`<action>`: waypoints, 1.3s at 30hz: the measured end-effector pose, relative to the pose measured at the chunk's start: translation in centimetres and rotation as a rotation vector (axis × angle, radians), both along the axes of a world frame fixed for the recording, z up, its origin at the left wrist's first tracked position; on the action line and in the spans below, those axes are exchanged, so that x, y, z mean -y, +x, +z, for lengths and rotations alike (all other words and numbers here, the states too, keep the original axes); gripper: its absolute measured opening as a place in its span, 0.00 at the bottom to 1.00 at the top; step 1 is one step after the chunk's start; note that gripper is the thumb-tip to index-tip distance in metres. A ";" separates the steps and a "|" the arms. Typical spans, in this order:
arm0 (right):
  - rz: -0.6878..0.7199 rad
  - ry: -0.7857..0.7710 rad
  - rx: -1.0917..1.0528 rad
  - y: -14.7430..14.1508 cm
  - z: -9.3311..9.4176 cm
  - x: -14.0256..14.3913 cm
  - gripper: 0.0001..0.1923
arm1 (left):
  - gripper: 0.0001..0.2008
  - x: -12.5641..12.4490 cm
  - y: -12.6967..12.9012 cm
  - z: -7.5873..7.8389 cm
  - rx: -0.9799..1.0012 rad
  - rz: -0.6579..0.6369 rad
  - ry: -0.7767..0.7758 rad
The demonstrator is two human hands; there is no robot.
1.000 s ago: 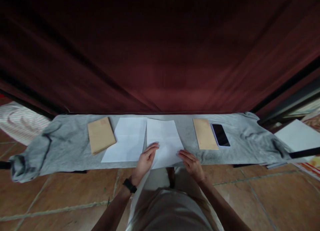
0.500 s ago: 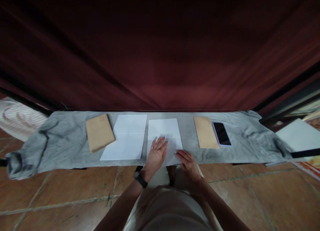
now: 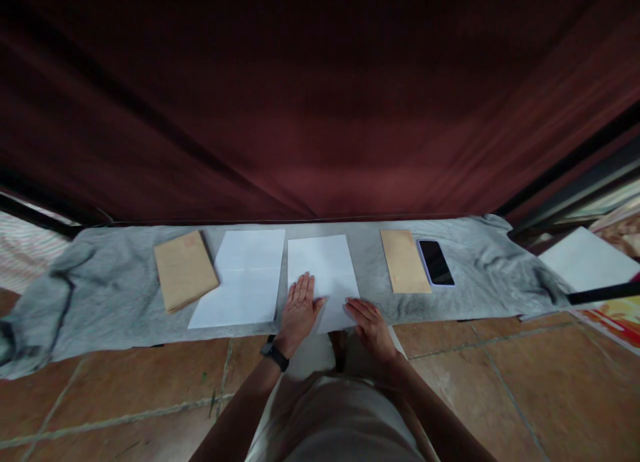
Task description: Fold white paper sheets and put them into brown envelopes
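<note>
Fingers of the left hand (image 3: 299, 307) lie flat and spread on the white sheet (image 3: 323, 269); right hand (image 3: 368, 319) fingertips press its near edge, gripping nothing.

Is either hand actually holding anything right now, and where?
Nothing is gripped. Left hand lies flat on the white sheet's near left part; right hand presses its near right corner.

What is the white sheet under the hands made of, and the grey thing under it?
The white sheet looks like thin matte paper: flat, with faint fold creases. The grey cover seems soft cloth, wrinkled and bunched at its ends. Both hands, left hand and right hand, press the paper.
</note>
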State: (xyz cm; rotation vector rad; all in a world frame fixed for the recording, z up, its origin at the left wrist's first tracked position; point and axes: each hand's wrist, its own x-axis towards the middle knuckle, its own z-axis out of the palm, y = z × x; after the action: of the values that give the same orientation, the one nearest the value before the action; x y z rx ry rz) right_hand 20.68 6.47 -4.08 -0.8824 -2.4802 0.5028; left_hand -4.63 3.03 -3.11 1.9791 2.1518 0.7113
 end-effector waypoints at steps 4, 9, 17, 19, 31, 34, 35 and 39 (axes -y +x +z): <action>-0.002 -0.030 -0.061 0.1 0.1 -0.1 0.30 | 0.30 2.9 -2.3 0.1 -0.003 -0.014 -0.018; -0.071 -0.119 -0.228 0.5 0.8 -0.4 0.26 | 0.28 5.7 -2.4 2.3 0.018 -0.169 -0.069; -0.156 -0.141 -0.322 0.9 4.1 -2.0 0.17 | 0.22 4.8 -2.5 4.4 0.438 -0.011 -0.012; -0.198 -0.133 -0.338 0.9 4.4 -2.6 0.15 | 0.20 4.1 -3.5 3.9 0.587 0.091 -0.010; -0.227 -0.258 -0.435 1.0 4.6 -2.6 0.13 | 0.18 2.9 -3.1 2.9 0.712 0.105 -0.063; -0.229 -0.301 -0.428 1.7 4.1 -2.9 0.14 | 0.21 3.6 -3.3 2.7 0.776 0.148 -0.092; -0.233 -0.312 -0.424 1.9 3.9 -3.1 0.13 | 0.22 3.8 -3.4 2.6 0.797 0.162 -0.101; -0.246 -0.363 -0.402 1.4 2.7 -3.6 0.14 | 0.22 3.5 -3.6 2.6 0.826 0.232 -0.099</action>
State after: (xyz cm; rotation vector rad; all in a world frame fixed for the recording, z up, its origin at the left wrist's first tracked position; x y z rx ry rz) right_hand 22.10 10.10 -1.41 -1.0831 -1.9175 0.9568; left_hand -8.22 -0.44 -0.49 1.0826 1.8298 1.1655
